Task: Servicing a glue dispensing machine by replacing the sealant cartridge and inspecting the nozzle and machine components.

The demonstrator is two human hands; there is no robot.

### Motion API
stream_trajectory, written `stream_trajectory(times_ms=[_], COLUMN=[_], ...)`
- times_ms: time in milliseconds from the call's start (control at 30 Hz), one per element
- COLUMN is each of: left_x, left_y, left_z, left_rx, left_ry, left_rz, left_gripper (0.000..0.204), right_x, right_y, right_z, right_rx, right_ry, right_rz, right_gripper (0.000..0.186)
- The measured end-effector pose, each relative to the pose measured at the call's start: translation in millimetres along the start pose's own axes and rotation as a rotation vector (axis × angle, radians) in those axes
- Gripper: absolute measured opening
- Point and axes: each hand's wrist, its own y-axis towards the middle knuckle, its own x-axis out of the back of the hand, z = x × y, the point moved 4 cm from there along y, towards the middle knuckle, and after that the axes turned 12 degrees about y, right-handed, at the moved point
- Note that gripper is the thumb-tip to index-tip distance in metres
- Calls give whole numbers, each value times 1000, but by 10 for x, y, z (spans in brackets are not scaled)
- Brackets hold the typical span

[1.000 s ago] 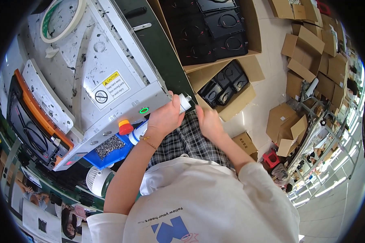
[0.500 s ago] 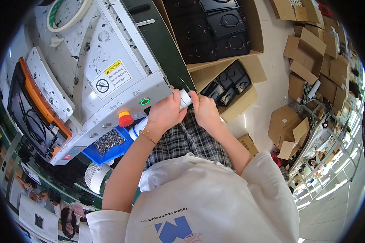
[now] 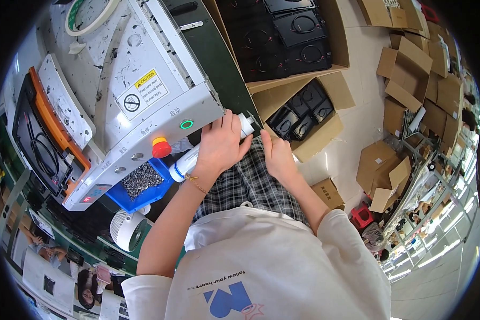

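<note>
My left hand (image 3: pixel 220 146) grips a white tube (image 3: pixel 189 160). My right hand (image 3: pixel 280 159) curls nearby; I can't tell if it's empty.

Machine (image 3: pixel 125 50) L, ctns (image 3: pixel 317 149) R — tube (image 3: pixel 188 161) btwn, nr bin (image 3: pixel 136 206)

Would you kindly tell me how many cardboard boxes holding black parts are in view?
2: a large box at the top and a smaller box below it, beyond the right hand. The pile at right may hide more.
</note>
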Motion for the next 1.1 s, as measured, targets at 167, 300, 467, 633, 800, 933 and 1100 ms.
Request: stream_trajectory(times_ms=[167, 300, 467, 633, 800, 933, 1100], left_x=[-158, -169, -136, -114, -124, -128, -143], left_y=[5, 35, 116, 34, 93, 54, 80], left_z=[77, 108, 70, 103, 93, 112, 93], left_rx=[38, 63, 36, 69, 77, 73, 57], left_ry=[-30, -100, -96, -165, -188, -155, -149], left_rz=[61, 221, 242, 242, 312, 313, 272], left_gripper=[45, 48, 46, 45, 47, 48, 49], right_x=[-73, -98, -103, -65, -51, -49, -46], right_y=[162, 142, 304, 147, 318, 199, 293], right_z=[210, 131, 39, 147, 199, 147, 96], right_rx=[66, 83, 141, 45, 79, 63, 102], right_ry=[-168, -136, -79, -105, -111, -86, -110], right_rz=[-74, -81, -45, -16, 5, -16, -37], right_gripper=[54, 54, 55, 55, 55, 54, 51])
